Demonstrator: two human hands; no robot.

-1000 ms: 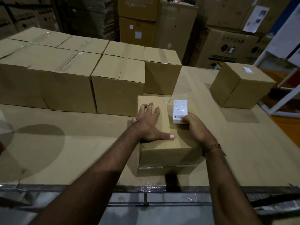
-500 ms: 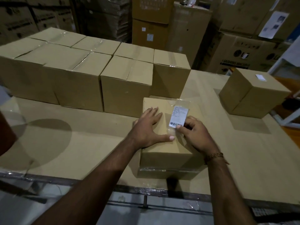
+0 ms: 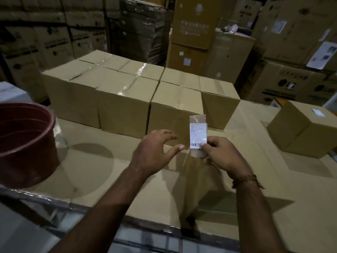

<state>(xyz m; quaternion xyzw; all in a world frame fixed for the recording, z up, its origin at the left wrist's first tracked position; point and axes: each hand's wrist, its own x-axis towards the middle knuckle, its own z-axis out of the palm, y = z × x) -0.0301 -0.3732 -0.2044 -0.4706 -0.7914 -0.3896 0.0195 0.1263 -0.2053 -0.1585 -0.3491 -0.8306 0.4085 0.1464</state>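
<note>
Dimly lit whse (image 3: 191,24), cardboard table (image 3: 273,179), label (image 3: 198,136) held

The right hand (image 3: 224,156) pinches the lower edge of a white barcode label (image 3: 198,133) in a clear sleeve and holds it upright above a blurred carton (image 3: 197,179) at the near edge of the table (image 3: 91,161). The left hand (image 3: 153,154) hovers just left of the label with its fingers spread, apart from it. A block of taped cartons (image 3: 124,105) stands farther back. A red bucket (image 3: 27,143) sits at the left, and a single carton (image 3: 300,132) with a white sticker (image 3: 318,112) stands at the right.
</note>
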